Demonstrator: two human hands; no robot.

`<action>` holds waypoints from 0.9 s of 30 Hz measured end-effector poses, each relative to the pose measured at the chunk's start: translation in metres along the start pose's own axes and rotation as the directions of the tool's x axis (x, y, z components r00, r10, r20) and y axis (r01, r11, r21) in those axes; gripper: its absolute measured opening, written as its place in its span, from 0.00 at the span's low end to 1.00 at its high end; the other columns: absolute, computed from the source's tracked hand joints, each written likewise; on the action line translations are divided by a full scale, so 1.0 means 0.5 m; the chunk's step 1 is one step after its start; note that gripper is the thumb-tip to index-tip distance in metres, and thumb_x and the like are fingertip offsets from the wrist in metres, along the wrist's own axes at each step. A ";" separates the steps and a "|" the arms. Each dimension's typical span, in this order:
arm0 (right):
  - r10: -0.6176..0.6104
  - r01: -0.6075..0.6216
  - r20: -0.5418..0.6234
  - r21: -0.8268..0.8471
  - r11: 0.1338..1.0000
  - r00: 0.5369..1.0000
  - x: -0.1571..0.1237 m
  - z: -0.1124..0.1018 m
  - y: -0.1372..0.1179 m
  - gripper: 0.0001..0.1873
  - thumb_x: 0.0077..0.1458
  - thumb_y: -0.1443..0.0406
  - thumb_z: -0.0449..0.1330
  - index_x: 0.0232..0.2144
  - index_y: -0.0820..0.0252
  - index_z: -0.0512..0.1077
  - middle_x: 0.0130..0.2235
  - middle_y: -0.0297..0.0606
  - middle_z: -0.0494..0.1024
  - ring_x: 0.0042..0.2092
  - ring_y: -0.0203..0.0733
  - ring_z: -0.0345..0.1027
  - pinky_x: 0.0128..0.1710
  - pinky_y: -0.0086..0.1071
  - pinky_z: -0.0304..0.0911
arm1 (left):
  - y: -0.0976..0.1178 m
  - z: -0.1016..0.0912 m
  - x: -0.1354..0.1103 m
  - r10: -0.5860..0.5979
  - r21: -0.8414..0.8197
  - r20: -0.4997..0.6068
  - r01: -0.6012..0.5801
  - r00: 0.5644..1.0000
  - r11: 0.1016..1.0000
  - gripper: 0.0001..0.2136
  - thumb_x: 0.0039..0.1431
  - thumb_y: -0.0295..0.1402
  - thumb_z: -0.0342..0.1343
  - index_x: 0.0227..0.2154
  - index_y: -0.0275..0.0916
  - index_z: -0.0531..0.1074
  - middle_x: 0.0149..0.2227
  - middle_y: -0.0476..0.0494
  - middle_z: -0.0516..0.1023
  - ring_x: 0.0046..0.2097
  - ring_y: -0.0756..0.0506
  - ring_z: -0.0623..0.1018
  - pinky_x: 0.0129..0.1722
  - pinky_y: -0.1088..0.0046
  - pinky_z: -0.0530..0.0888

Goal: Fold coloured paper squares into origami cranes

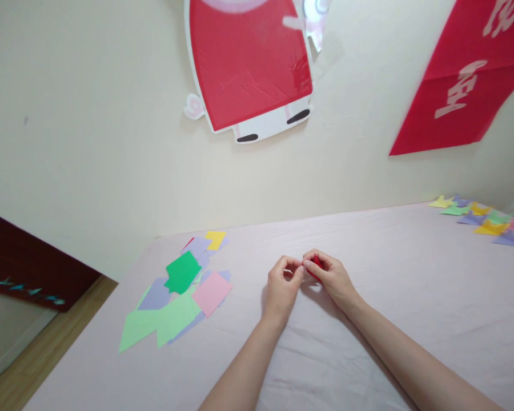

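Observation:
A small piece of folded red paper (pixel 317 261) is held just above the pale bedsheet, mostly covered by fingers. My right hand (pixel 332 275) is closed around it, thumb in front and fingers behind. The fingertips of my left hand (pixel 281 283) pinch at the paper's left tip, touching the right fingertips. How the paper is folded cannot be made out, since so little of it shows.
Loose coloured paper squares, among them green (pixel 183 272) and pink (pixel 212 293), overlap on the sheet (pixel 248 348) at left. Several folded paper shapes (pixel 491 227) stand in rows at far right. Behind rises a wall (pixel 111 142) with a red cartoon cutout (pixel 252 63) and red banner (pixel 462 85).

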State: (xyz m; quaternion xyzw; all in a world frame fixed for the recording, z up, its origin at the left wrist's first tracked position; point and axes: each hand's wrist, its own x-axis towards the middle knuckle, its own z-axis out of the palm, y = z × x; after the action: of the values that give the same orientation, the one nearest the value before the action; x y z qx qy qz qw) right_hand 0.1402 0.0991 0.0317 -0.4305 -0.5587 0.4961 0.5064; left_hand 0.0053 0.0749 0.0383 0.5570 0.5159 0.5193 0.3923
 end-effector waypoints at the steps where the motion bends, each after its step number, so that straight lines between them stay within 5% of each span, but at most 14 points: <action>1: 0.018 -0.018 -0.001 0.014 1.000 1.000 0.000 0.002 -0.001 0.17 0.49 0.51 0.63 0.25 0.59 0.70 0.24 0.29 0.65 0.27 0.35 0.56 0.27 0.29 0.54 | -0.001 0.003 -0.002 -0.015 -0.011 0.003 0.015 1.000 1.000 0.03 0.56 0.31 0.56 0.30 0.39 0.73 0.31 0.49 0.76 0.34 0.48 0.75 0.36 0.73 0.70; 12: 0.079 -0.085 0.051 0.126 0.988 0.996 -0.002 0.007 0.004 0.18 0.51 0.51 0.64 0.25 0.59 0.67 0.24 0.28 0.64 0.27 0.34 0.56 0.27 0.28 0.54 | 0.001 0.005 -0.005 -0.062 -0.071 -0.007 0.061 0.998 0.996 0.05 0.57 0.35 0.56 0.31 0.39 0.72 0.31 0.49 0.75 0.33 0.49 0.74 0.33 0.74 0.69; 20: 0.039 -0.036 -0.013 0.196 0.980 0.999 0.003 0.007 0.021 0.18 0.48 0.54 0.67 0.39 0.57 0.71 0.33 0.33 0.72 0.34 0.38 0.66 0.35 0.31 0.62 | 0.001 -0.008 0.005 -0.055 -0.127 -0.103 0.042 0.993 0.991 0.05 0.55 0.33 0.55 0.26 0.40 0.68 0.27 0.51 0.71 0.31 0.49 0.71 0.32 0.75 0.67; 27: -0.011 0.029 -0.084 0.216 0.976 0.996 0.005 0.001 0.022 0.16 0.46 0.57 0.69 0.33 0.55 0.68 0.28 0.29 0.69 0.30 0.36 0.63 0.30 0.28 0.61 | -0.012 -0.001 0.005 -0.097 -0.216 0.007 0.097 0.995 0.972 0.08 0.55 0.37 0.58 0.29 0.38 0.71 0.29 0.49 0.74 0.33 0.49 0.71 0.35 0.75 0.67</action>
State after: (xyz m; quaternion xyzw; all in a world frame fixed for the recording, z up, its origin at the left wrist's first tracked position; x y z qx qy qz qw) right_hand 0.1390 0.1031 0.0210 -0.3871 -0.4842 0.5309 0.5778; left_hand 0.0036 0.0781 0.0330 0.4843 0.4837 0.5535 0.4745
